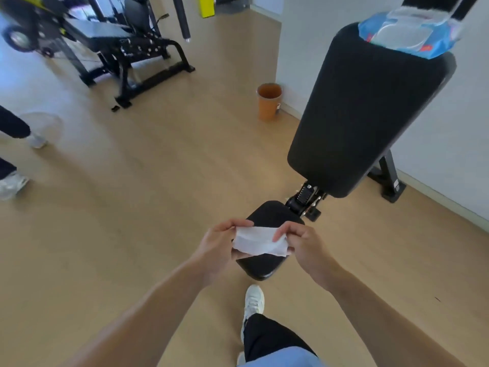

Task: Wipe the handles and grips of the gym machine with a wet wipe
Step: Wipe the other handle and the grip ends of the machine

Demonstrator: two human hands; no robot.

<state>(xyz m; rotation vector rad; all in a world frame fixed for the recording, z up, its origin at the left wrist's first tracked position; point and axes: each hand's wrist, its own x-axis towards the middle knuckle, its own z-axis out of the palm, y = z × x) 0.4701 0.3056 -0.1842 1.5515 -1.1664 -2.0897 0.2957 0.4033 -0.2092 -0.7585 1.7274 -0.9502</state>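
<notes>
White wet wipe (pixel 258 241) stretched between both hands above the black bench seat (pixel 267 263), long axis running left to right. Left hand (pixel 221 243) pinching its left end, right hand (pixel 301 245) pinching its right end. Wipe pack (pixel 407 35) atop the backrest (pixel 367 112).

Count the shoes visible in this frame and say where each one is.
3. The wearer's white sneaker is on the floor below the bench seat. Another person's two pale shoes are at the left edge: one lower, one higher. Others may be hidden.
</notes>
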